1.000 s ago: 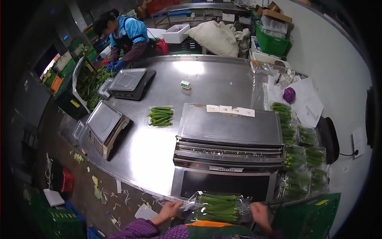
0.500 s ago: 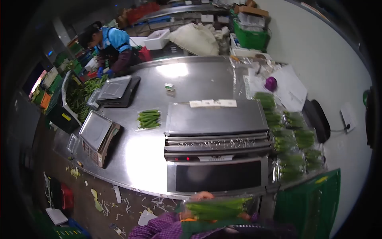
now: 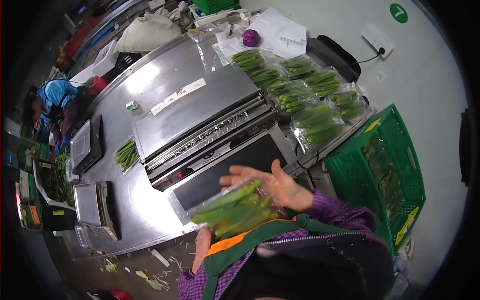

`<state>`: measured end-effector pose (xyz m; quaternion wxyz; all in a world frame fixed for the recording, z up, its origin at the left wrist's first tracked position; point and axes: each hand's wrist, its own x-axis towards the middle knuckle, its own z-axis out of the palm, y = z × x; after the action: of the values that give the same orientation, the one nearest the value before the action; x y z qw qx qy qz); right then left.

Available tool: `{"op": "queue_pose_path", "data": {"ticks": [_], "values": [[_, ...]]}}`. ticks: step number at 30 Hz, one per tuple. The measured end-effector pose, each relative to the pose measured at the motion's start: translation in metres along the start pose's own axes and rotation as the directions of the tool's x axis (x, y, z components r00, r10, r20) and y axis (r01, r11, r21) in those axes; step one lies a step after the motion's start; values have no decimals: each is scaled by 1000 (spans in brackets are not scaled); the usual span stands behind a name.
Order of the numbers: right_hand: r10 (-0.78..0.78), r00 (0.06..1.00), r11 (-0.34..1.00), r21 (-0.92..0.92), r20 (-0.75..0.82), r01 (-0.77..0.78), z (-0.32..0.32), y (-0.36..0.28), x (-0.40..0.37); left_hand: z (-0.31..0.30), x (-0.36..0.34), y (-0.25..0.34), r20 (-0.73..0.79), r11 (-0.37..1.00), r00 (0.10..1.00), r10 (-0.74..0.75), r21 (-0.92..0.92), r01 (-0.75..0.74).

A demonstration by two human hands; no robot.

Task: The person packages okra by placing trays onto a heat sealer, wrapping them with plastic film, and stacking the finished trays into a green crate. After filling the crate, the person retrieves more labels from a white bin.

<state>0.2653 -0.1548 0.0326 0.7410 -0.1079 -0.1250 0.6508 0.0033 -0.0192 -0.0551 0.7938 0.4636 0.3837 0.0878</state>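
A clear film-wrapped pack of long green vegetables [image 3: 230, 212] is held close in front of my body, tilted up to the right. My left hand [image 3: 201, 247] grips its lower left end, with most of the fingers hidden under the pack. Behind the pack's upper right edge is my right hand [image 3: 280, 187], open, its fingers stretched out and thumb raised. Just beyond both hands lies the dark plate [image 3: 215, 167] of a wrapping machine [image 3: 200, 117] on the steel table.
Several wrapped green packs [image 3: 317, 122] lie right of the machine, near a purple cabbage [image 3: 251, 38]. A green crate [image 3: 350, 165] holding more packs stands at the right. One pack [image 3: 127, 154] and two scales [image 3: 90, 205] are at the left. A person in blue [image 3: 57, 95] works beyond.
My view has turned right and tilted down. The pack is now tilted rather than level, and my right hand has come into view with its fingers spread.
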Motion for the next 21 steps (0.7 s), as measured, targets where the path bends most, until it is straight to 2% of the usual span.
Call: {"op": "queue_pose_path", "data": {"ticks": [1,2,3,4,5,7,9,10,11,13,16,18,19,21], "values": [[-25,996,994,-109,-82,16,0,-10,-6,3,8,6,-33,994,999,-34,98,37],[-53,963,911,-408,-263,-61,0,-17,-12,8,23,12,-72,978,995,-67,192,80],[-100,912,666,-708,-397,-236,-3,-25,-15,55,19,58,-125,974,973,-196,92,208],[-197,884,672,-714,-424,-194,-14,-29,-17,60,39,51,-56,993,991,-121,8,122],[-292,845,675,-722,-449,-150,-27,-33,-17,89,45,65,115,981,993,20,-194,3],[-365,720,751,-644,-591,-147,-43,-70,-14,125,61,78,205,966,976,68,-259,-14],[-486,704,693,-719,-519,-52,-46,-122,-12,150,73,89,332,955,926,177,-285,-80],[-565,660,664,-748,-494,9,-52,-149,-9,152,78,87,347,956,920,180,-280,-81],[-642,611,627,-776,-463,70,-60,-177,-7,147,83,80,355,976,922,155,-201,-87],[-726,544,516,-856,-420,28,-85,-236,-8,142,85,71,314,995,946,80,-88,-55],[-791,511,445,-889,-337,103,-135,-305,-3,134,87,52,242,995,969,47,-100,-23],[-802,498,447,-884,-331,133,-176,-340,8,132,86,44,105,993,994,13,-121,-1],[-811,483,453,-877,-331,160,-196,-354,14,134,85,43,92,992,996,17,-127,-5],[-774,537,462,-880,-337,113,-224,-374,22,137,83,43,8,974,1000,-4,-228,6]]}}
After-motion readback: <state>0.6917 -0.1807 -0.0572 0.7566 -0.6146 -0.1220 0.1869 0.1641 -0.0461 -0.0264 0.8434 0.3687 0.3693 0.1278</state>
